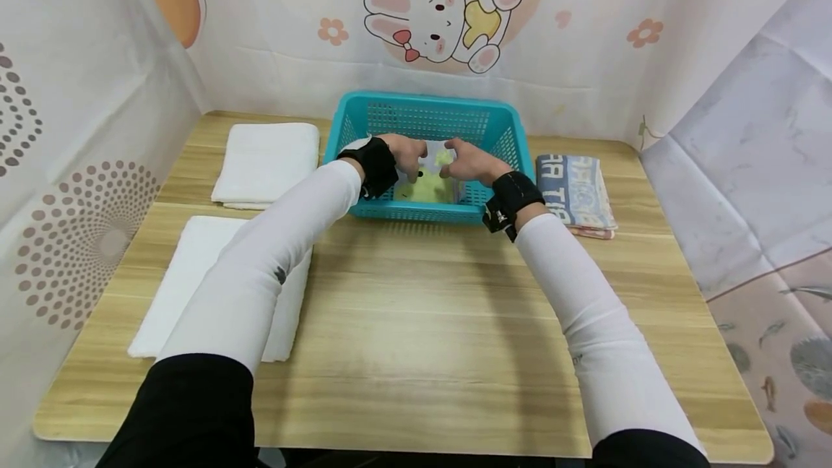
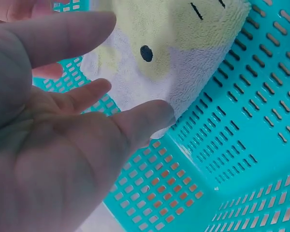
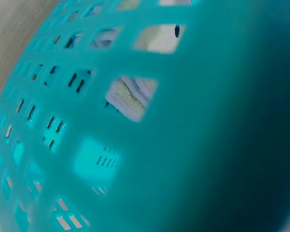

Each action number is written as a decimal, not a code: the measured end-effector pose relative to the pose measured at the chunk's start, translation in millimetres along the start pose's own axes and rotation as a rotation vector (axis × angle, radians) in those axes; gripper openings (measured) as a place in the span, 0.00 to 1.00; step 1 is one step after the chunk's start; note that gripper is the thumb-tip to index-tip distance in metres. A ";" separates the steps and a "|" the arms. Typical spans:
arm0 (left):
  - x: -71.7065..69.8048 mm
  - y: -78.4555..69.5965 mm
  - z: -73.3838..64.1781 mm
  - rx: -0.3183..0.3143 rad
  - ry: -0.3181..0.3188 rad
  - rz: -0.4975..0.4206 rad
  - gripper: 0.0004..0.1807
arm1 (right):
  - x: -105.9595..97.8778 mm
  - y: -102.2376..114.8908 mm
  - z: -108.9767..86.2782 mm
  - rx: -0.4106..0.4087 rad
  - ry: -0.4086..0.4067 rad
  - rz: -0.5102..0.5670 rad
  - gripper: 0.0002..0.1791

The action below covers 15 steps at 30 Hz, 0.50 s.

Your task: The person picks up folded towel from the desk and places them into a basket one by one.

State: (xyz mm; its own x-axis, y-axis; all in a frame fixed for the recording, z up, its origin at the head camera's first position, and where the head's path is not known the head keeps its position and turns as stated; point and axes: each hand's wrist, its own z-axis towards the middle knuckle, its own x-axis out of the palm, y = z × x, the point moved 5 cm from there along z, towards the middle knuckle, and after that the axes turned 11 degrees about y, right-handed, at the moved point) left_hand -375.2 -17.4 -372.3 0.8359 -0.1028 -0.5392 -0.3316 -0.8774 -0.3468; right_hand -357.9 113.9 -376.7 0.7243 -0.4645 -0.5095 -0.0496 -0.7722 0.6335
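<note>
From where I stand, the folded yellow-and-lilac towel [image 1: 432, 188] could easily come undone: its layers look loose, and catching only the top one, or moving one hand ahead of the other, would probably spread the folds. The right wrist is also close to the side of the turquoise basket [image 1: 422, 214], so a careless swing might bump and shift it on the desk [image 1: 416, 323]. The towel lies inside the basket, below and between the left hand [image 1: 406, 154] and right hand [image 1: 474, 163]. Both hands' fingers are spread, pinching nothing; whether a left fingertip touches the towel's edge, I can't tell.
</note>
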 end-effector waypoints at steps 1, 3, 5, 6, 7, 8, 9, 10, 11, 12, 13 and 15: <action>0.4 -0.7 -0.5 0.007 0.008 0.006 0.37 | 0.0 0.1 -0.2 0.003 0.004 -0.007 0.40; 1.0 -1.7 -1.3 0.011 0.021 0.019 0.37 | -0.1 -0.1 -0.3 0.006 0.011 -0.019 0.40; 1.2 -2.6 -2.2 0.011 0.025 0.018 0.38 | -0.2 -0.7 -0.7 0.003 0.019 -0.026 0.39; 1.2 -2.8 -2.6 0.010 0.024 0.014 0.38 | -0.3 -1.0 -0.9 0.001 0.022 -0.029 0.39; 1.3 -3.2 -2.9 0.007 0.024 0.012 0.38 | -0.4 -1.6 -1.5 -0.001 0.025 -0.034 0.38; 1.2 -3.8 -3.4 0.004 0.025 0.009 0.38 | -0.5 -2.2 -2.0 -0.004 0.028 -0.035 0.38; 1.1 -4.2 -4.0 0.002 0.024 0.008 0.38 | -0.8 -2.9 -2.8 -0.006 0.028 -0.039 0.37; 1.1 -4.6 -4.7 0.001 0.024 0.008 0.38 | -1.0 -3.5 -3.6 -0.008 0.027 -0.041 0.37; 1.1 -4.8 -5.5 0.000 0.025 0.007 0.38 | -1.3 -4.0 -4.5 -0.008 0.027 -0.044 0.37; 1.3 -5.0 -6.6 -0.001 0.029 0.008 0.38 | -1.4 -4.3 -5.3 -0.009 0.029 -0.046 0.36; 1.4 -4.9 -7.7 -0.003 0.032 0.010 0.38 | -1.6 -4.4 -6.1 -0.011 0.032 -0.048 0.36; 1.8 -4.3 -9.8 -0.004 0.038 0.004 0.37 | -2.4 -4.3 -8.2 -0.016 0.031 -0.058 0.36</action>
State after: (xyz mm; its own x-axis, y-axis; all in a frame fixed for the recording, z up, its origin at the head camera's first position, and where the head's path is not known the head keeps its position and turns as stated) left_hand -367.9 -18.4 -364.3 0.8506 -0.1236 -0.5111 -0.3331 -0.8787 -0.3420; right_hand -353.8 121.9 -373.4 0.7468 -0.4053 -0.5273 0.0037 -0.7903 0.6127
